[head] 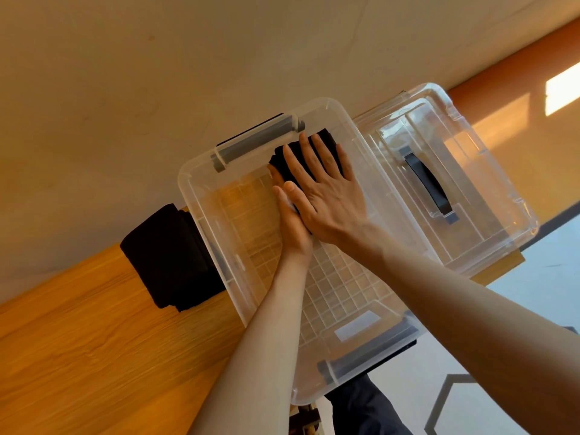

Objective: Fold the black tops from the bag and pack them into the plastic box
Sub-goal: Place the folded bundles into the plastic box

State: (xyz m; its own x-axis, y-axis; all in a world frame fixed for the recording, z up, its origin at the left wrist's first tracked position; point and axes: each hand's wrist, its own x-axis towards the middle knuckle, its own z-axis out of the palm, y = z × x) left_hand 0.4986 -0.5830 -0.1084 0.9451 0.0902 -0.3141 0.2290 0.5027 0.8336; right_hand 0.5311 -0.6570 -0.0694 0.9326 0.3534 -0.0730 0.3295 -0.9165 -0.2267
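Forearms come first, both reaching away from me into the box [339, 287], which sits on the table [78, 340] with its long side running away from me. My right hand [329, 196] lies flat on the folded black top [281, 161], fingers straight and spread, pressing down and gripping nothing. My left hand [293, 224] is tucked in beside and partly under the right, turned on its edge against the near-left side of the top; its fingertips are hidden, so I cannot tell whether it pinches the cloth or only pushes against it. That top sits at the far end of the box, close by the grey latch [254, 142], and is mostly covered. Its long axis seems to follow my right fingers, but I can't be sure. Most of the ribbed box floor near me shows bare. I judge this piece as good as placed, so the next reach turns on the stack of folded tops [169, 255]. It lies outside the box, just beside its left wall, with its long axis along that wall. It is down and to the left of both hands, so the left hand is nearer and would have to lift over the rim to reach it. On the right lies the clear lid [489, 183], upside-up with its dark handle [426, 186]. No bag shows
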